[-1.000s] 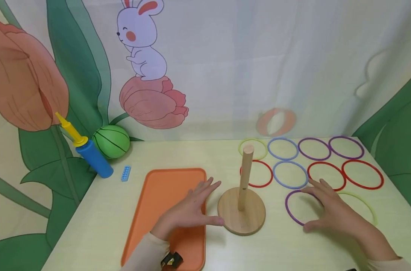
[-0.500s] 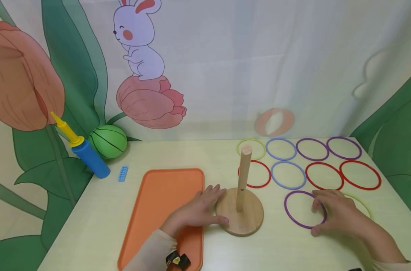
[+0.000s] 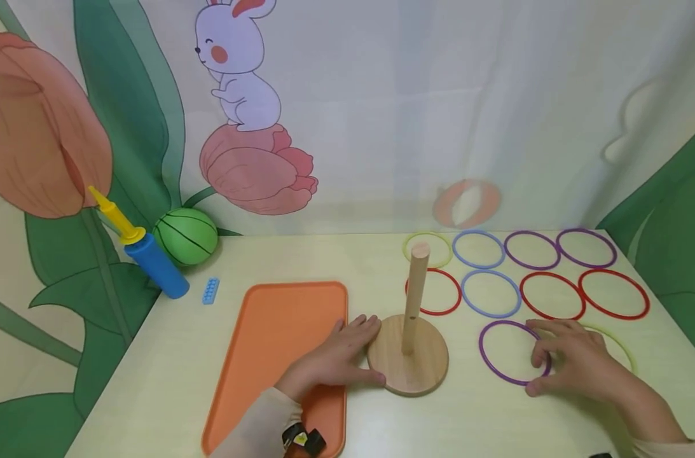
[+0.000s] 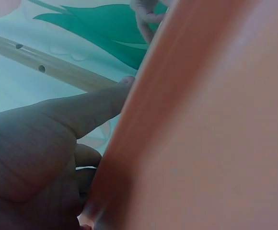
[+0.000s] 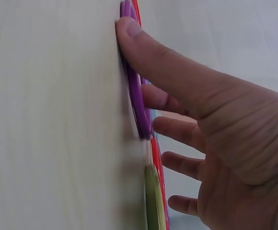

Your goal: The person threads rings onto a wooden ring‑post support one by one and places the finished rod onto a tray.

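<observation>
tray left of peg stand; rings right and behind; brick, pump, ball far left.

My left hand points forward, its back upward, fingers fairly straight, thumb stretched out sideways; my right hand curves inward, fingers bent, thumb opposite them.

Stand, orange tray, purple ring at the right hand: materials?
Stand: looks like matte wood; tan, faint grain.
Orange tray: probably smooth plastic; one even colour, rounded rim.
Purple ring: likely plastic; smooth, slight sheen in the right wrist view.
</observation>
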